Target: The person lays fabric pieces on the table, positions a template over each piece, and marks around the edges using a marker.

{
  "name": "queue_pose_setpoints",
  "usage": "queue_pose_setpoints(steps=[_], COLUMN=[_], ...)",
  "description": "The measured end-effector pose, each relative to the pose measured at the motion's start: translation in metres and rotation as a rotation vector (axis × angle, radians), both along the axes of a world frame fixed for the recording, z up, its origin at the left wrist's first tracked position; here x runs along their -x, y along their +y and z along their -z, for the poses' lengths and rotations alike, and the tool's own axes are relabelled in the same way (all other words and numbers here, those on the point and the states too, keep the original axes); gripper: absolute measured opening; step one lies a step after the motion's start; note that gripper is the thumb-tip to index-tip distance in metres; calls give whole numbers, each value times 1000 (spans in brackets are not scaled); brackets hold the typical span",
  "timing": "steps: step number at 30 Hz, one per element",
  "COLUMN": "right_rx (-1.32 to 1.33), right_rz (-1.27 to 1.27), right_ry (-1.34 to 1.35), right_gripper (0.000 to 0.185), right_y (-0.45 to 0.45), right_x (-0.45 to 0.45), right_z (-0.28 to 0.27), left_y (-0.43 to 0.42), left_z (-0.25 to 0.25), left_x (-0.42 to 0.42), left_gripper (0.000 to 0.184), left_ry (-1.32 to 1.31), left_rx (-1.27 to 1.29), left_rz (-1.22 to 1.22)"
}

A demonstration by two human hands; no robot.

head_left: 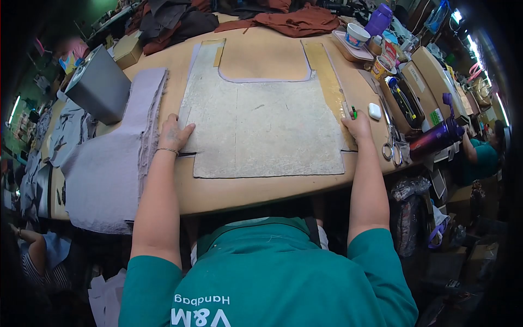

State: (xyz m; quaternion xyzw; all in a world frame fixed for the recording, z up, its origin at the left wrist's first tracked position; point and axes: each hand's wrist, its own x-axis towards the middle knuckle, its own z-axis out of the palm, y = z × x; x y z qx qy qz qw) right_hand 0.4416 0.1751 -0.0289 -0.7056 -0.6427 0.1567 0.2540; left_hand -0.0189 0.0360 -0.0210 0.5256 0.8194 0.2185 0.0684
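Note:
A worn, whitish pattern template point(272, 125) with a U-shaped cut-out and tape along its upper arms lies flat on the table. Lavender fabric point(194, 54) peeks out along its edges. My left hand point(175, 135) rests on the template's left edge, thumb spread away from the fingers. At the opposite edge, my right hand point(358, 128) holds a green pen point(354, 112) pointing upward, while its fingers touch the template's border. Part of the right fingers is hidden from view.
Left stands a grey metal block point(101, 87) on a stack of lavender fabric point(106, 169). Scissors point(390, 144), a white case point(375, 111) and a purple bottle point(436, 136) lie right. Brown fabric point(297, 20) is piled behind. Another person point(482, 155) is at right.

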Motion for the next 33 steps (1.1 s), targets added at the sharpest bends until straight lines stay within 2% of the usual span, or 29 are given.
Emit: queue_pose_setpoints(steps=[4,8,11,15,21,24,27,30,32,33], right_rx=[-26,7,21,-2,-7,-30,-28,33,16,4], right_rz=[-14,48,57,54,37,48,98,107,44,19], right_ry=[-2,-33,-60,-93,-123,-146,-210,-240,-187,-155], right_gripper=[41,44,44,43,44,44,45,47,48,49], right_y=[6,2,2,0,5,5,3,3,15,21], right_x=[-1,6,8,11,8,11,18,21,9,4], right_z=[2,-5,-9,-8,-3,-1,-7,-14,-1,4], left_y=[-4,-9,-15,-9,-4,-4,-13,-9,-5,-3], left_z=[6,0,-20,-11,-1,6,2,-9,-30,-31], left_x=[6,-5,-28,-19,-11,0,-6,-13,-19,-19], left_gripper=[50,46,44,45,47,49,52,53,56,58], left_ry=[-159,-21,60,8,16,-149,-71,-89,-213,-175], left_rx=[-42,-7,81,7,26,-20,-108,3,183,209], left_rz=[-10,-19,-120,-100,-76,-13,-14,-63,-156,-158])
